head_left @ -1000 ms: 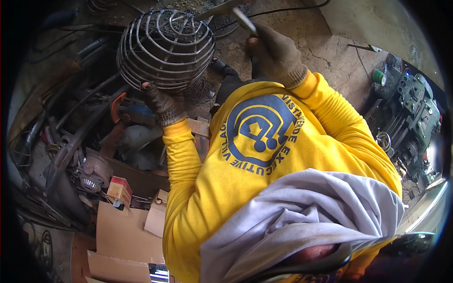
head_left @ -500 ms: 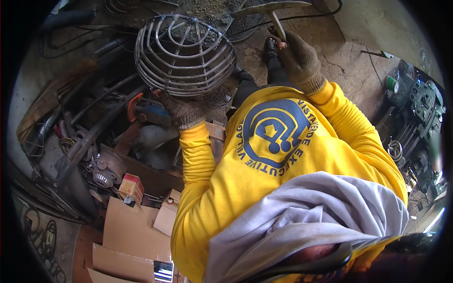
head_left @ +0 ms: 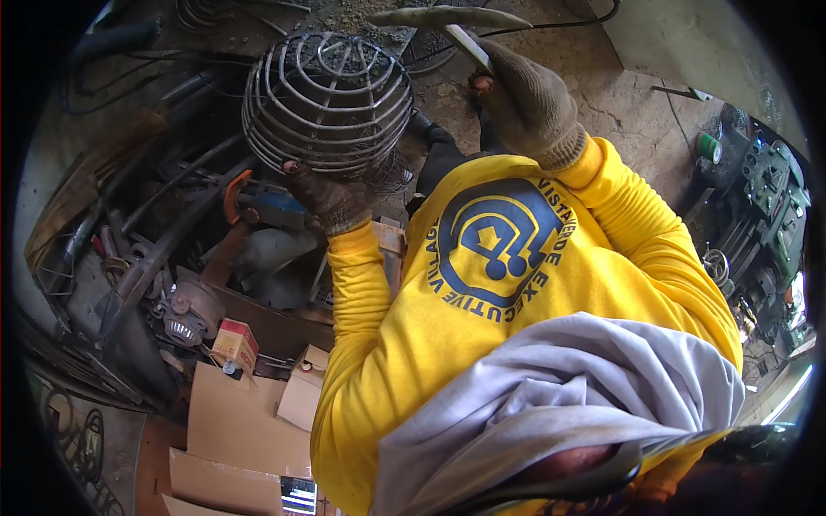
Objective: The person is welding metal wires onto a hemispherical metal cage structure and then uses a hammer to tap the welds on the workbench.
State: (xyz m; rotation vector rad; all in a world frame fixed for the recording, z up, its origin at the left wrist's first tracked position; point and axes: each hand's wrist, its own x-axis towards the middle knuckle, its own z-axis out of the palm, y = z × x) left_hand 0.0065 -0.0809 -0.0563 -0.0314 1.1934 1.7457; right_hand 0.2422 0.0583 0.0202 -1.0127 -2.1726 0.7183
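Observation:
A round cage of welded metal rods (head_left: 327,131), with rings and curved ribs, is held up at the upper left of the head view. My left hand (head_left: 334,196), in a brown knit glove with bare fingertips showing, is closed on its lower rim. In my right hand (head_left: 532,101), gloved the same way, is the handle of a chipping hammer (head_left: 447,16). Its long, curved head tapers toward the ends and hangs just right of the cage's top, apart from it in the picture. Part of the handle is hidden in the glove.
Metal bars and scrap (head_left: 163,215) crowd the left side, with an orange-handled tool (head_left: 232,199) among them. Cardboard boxes (head_left: 245,421) lie at the lower left. Green machinery (head_left: 761,224) and a green can (head_left: 709,147) stand at the right. A black cable (head_left: 551,26) crosses the floor.
The hammer and my right hand have moved left, toward the cage. The cage has turned and tilted, showing more of its ringed end. My left hand keeps its hold.

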